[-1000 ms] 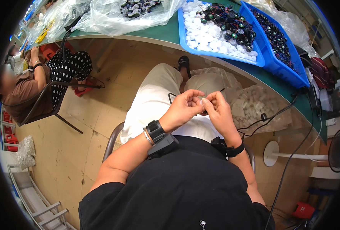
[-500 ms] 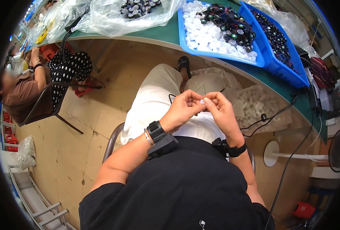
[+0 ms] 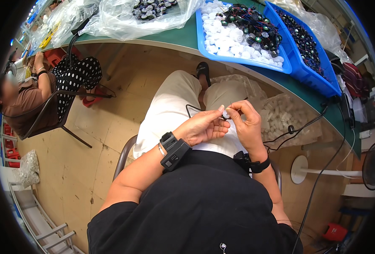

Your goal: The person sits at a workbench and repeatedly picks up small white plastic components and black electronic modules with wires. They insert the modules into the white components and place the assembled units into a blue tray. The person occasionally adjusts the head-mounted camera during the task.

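Above my lap, a small round whitish cap [image 3: 226, 114] sits between my two hands, with a dark bit showing at its lower edge. My right hand [image 3: 247, 124] pinches it from the right between thumb and forefinger. From the other side my left hand [image 3: 203, 127] steadies it at the thumb tip, palm turned up and the other fingers curled underneath. What lies behind the cap is too small to make out. In the blue tray [image 3: 201, 38] at the table's near edge are many similar white caps [image 3: 225, 38] and a heap of black round parts with thin wires [image 3: 255, 27].
A second blue bin [image 3: 331, 86] of dark wired parts stands to the right on the green table [image 3: 187, 36]. Clear plastic bags [image 3: 111, 21] lie farther left. Cables [image 3: 322, 112] hang at the right, near a fan [image 3: 371, 165]. A seated person [image 3: 31, 99] is at left.
My left hand has rolled palm up, its fingers loosening from a pinch. The cap now shows more of its round face, and my right hand has tilted slightly with it.
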Available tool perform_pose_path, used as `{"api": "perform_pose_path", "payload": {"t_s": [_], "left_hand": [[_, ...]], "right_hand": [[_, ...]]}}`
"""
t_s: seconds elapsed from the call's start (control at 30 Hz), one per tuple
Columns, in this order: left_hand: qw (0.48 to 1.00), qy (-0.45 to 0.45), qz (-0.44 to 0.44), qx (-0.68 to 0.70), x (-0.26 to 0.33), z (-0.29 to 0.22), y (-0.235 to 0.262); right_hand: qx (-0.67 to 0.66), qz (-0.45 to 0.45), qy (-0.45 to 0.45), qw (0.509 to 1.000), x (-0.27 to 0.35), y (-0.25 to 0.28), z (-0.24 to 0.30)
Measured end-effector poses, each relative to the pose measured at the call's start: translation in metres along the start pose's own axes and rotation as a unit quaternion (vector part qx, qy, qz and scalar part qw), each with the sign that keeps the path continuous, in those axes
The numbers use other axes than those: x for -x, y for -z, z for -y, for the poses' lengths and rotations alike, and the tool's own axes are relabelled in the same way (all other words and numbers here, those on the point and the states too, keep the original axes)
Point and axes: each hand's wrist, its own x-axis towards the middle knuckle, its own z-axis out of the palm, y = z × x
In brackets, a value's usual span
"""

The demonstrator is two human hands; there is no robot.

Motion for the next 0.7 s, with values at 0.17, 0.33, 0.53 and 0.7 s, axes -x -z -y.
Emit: {"api": "perform_pose_path", "payload": {"t_s": [0.17, 0.33, 0.53, 0.7], "left_hand": [[0.976, -0.186, -0.032, -0.105, 0.000, 0.004, -0.012], [0.960, -0.200, -0.081, -0.180, 0.004, 0.002, -0.022], [0.948, -0.172, -0.108, -0.245, 0.005, -0.001, -0.018], [0.933, -0.193, -0.102, -0.286, 0.004, 0.001, -0.017]], "right_hand": [[-0.106, -0.037, -0.136, 0.984, 0.005, -0.005, -0.010], [-0.209, -0.028, -0.178, 0.961, 0.003, -0.005, -0.022], [-0.258, -0.002, -0.217, 0.941, 0.000, -0.005, -0.016], [-0.299, 0.040, -0.267, 0.915, 0.000, 0.000, -0.022]]}}
